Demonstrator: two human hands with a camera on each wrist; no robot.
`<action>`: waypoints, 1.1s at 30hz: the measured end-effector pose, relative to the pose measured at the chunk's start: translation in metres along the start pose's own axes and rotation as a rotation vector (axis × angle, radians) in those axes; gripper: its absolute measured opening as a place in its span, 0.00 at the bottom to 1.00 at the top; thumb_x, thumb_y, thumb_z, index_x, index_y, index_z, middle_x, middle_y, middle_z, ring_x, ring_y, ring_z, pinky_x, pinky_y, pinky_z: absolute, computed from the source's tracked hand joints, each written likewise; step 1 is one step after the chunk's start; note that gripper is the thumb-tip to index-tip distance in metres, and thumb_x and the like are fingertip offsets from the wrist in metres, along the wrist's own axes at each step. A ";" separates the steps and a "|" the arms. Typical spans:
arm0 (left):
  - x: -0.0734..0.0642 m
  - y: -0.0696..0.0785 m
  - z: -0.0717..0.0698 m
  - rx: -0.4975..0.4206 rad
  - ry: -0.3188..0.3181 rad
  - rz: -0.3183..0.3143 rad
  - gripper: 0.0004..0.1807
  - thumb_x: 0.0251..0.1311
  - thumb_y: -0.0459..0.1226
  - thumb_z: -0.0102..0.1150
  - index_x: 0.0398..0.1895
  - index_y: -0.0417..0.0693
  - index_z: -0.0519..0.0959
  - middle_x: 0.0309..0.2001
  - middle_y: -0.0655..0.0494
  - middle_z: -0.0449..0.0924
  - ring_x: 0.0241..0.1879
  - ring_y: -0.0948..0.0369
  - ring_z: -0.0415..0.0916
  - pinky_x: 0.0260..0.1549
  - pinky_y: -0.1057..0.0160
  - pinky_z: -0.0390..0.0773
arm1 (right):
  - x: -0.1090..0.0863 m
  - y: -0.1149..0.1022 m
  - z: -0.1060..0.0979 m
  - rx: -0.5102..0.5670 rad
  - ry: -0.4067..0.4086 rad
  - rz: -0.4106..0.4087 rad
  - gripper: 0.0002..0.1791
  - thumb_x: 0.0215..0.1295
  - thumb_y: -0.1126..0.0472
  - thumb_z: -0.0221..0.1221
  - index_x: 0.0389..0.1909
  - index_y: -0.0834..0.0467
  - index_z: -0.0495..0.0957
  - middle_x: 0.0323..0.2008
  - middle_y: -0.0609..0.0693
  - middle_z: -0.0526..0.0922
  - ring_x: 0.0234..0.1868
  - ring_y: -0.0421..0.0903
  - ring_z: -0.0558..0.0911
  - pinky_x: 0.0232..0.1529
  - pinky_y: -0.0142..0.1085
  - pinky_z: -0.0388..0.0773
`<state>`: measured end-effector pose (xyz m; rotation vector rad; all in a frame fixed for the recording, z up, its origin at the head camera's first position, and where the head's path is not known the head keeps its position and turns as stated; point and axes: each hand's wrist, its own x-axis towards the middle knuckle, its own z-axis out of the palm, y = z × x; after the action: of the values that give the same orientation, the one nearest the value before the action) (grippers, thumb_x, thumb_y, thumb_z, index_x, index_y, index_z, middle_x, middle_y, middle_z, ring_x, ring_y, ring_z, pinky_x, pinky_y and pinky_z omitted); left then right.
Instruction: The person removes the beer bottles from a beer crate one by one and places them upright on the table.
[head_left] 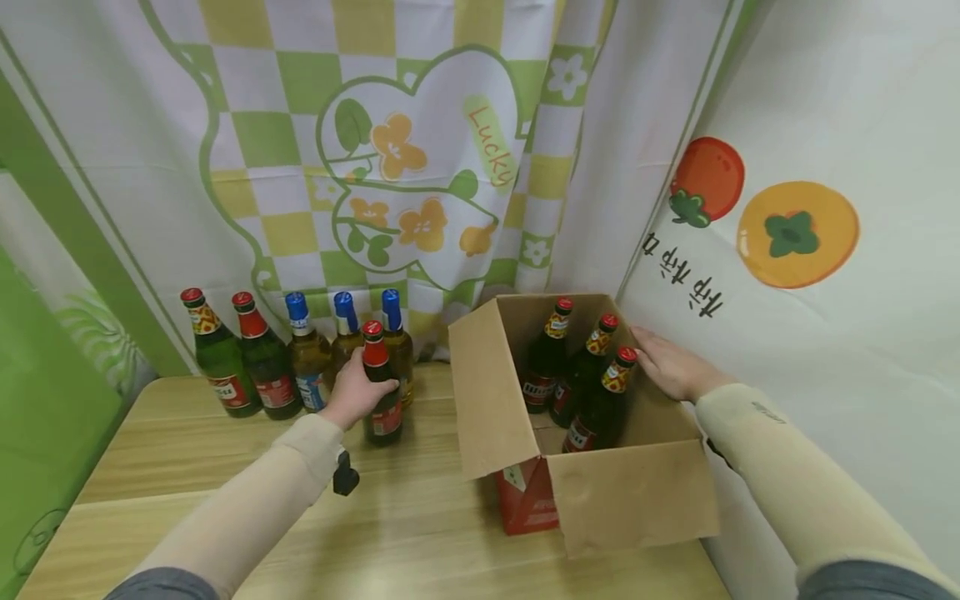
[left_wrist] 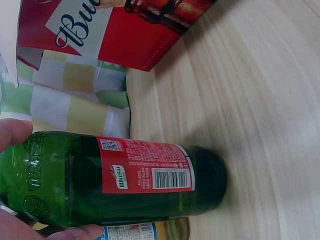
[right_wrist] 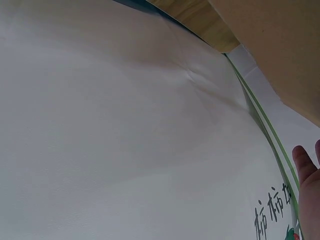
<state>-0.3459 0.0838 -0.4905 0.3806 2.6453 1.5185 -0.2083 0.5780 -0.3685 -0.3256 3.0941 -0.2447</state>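
My left hand (head_left: 356,390) grips a green beer bottle (head_left: 386,410) with a red cap, its thumb and fingers around the shoulder. Upright, the bottle stands over the table in front of the row; its red label with a barcode (left_wrist: 171,178) shows in the left wrist view. An open cardboard box (head_left: 517,500) holds three green bottles (head_left: 545,367) with red caps and patterned necks. Against the box's right side rests my right hand (head_left: 670,362), fingers extended. Only part of that hand appears at the right wrist view's edge.
Along the back of the table (head_left: 420,517) stand two red-capped green bottles (head_left: 266,367) and three blue-capped bottles (head_left: 309,354). Box flaps (head_left: 637,500) fold outward at the left and front. A patterned curtain (head_left: 300,158) hangs behind; a white wall covering (head_left: 847,350) is close on the right.
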 end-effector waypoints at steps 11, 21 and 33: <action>0.000 -0.002 0.003 -0.033 -0.023 -0.038 0.40 0.65 0.38 0.69 0.73 0.34 0.58 0.64 0.31 0.71 0.62 0.37 0.72 0.61 0.39 0.70 | -0.001 -0.002 0.004 0.006 0.017 -0.014 0.30 0.81 0.64 0.43 0.72 0.82 0.53 0.73 0.79 0.56 0.74 0.74 0.55 0.73 0.60 0.51; -0.005 0.000 0.002 -0.044 0.010 -0.038 0.40 0.64 0.38 0.68 0.70 0.31 0.57 0.62 0.30 0.70 0.60 0.35 0.72 0.60 0.37 0.71 | 0.000 -0.003 0.003 0.011 0.016 -0.014 0.29 0.81 0.64 0.43 0.72 0.82 0.54 0.73 0.78 0.56 0.74 0.74 0.56 0.73 0.60 0.53; -0.016 0.034 -0.008 -0.010 0.197 0.001 0.43 0.63 0.46 0.71 0.72 0.38 0.59 0.66 0.32 0.60 0.66 0.37 0.60 0.61 0.35 0.65 | -0.001 -0.002 -0.001 0.001 0.008 0.000 0.30 0.82 0.64 0.42 0.72 0.82 0.53 0.73 0.78 0.55 0.75 0.74 0.55 0.74 0.60 0.52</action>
<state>-0.3256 0.0897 -0.4585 0.2433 2.7818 1.6485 -0.2065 0.5762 -0.3671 -0.3257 3.1022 -0.2479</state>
